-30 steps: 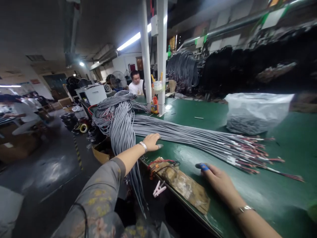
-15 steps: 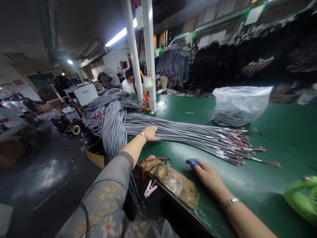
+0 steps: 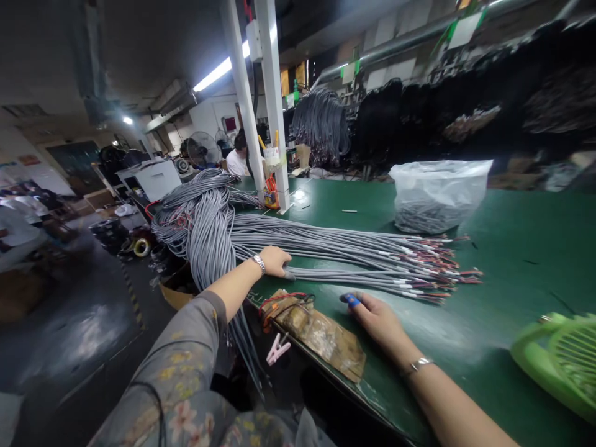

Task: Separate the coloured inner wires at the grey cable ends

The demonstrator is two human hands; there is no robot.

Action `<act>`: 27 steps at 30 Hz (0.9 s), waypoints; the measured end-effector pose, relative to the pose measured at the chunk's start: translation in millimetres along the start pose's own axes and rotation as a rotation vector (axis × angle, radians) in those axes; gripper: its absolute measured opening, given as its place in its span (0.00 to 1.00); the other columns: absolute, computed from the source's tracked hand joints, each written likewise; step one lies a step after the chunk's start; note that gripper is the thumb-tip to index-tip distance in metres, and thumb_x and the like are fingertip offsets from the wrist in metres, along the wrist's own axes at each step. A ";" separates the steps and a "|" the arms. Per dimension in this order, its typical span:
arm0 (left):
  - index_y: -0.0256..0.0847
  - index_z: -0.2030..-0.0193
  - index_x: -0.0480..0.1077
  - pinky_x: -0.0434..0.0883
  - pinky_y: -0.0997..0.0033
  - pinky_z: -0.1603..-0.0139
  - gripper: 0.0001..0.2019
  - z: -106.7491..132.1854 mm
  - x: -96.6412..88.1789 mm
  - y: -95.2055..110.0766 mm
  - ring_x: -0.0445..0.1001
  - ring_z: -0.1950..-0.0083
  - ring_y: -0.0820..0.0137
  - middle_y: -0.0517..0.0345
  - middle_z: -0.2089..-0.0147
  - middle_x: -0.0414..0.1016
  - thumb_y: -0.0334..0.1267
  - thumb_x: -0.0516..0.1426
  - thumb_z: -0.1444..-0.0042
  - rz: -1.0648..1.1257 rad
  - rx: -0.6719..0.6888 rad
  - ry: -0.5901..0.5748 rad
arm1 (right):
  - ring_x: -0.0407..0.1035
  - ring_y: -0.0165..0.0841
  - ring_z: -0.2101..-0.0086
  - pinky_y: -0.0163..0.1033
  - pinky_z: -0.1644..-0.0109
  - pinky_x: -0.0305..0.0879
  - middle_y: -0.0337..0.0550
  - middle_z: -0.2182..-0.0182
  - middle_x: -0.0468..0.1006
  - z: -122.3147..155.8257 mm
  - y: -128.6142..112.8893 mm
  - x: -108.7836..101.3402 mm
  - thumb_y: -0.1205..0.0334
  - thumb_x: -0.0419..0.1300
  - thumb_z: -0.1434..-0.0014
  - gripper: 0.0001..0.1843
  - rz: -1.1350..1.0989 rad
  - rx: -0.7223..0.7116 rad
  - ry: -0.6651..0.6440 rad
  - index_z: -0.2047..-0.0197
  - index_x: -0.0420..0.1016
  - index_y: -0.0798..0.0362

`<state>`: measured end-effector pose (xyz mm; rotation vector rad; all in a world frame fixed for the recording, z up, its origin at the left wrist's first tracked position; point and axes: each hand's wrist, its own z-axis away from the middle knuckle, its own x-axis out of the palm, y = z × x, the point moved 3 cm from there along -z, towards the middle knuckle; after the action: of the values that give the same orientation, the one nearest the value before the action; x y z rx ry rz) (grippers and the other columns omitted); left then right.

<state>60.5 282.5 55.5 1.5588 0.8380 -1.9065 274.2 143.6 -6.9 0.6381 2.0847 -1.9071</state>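
A long bundle of grey cables (image 3: 326, 251) lies across the green table (image 3: 512, 248), with red stripped ends (image 3: 442, 273) at the right and the rest spilling over the left edge. My left hand (image 3: 275, 261) rests on the bundle, fingers curled round the near cables. My right hand (image 3: 375, 313) lies on the table just in front of the bundle, fingers curled, a blue wrap on one fingertip; what it holds, if anything, is hidden.
A brown taped pad (image 3: 321, 332) and a pink clip (image 3: 275, 351) sit at the table's near edge. A clear bag of parts (image 3: 435, 198) stands at the back, a green fan (image 3: 563, 363) at the right. White posts (image 3: 267, 105) rise behind; a person (image 3: 238, 158) sits beyond.
The view has swung right, bringing the green fan in. My left hand has closed on the near cables, and my right hand has moved closer to the bundle.
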 end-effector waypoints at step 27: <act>0.46 0.60 0.74 0.67 0.68 0.58 0.11 -6.9 -6.5 40.2 0.74 0.55 0.63 0.54 0.58 0.76 0.41 0.52 0.45 0.021 0.124 0.057 | 0.63 0.33 0.77 0.37 0.72 0.59 0.37 0.81 0.70 -4.0 -1.6 4.9 0.50 0.50 0.48 0.15 -0.057 -0.008 0.015 0.76 0.69 0.50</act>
<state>95.7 261.1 55.7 1.6962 0.7357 -1.9396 269.6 148.2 -7.2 0.6000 2.1408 -1.9287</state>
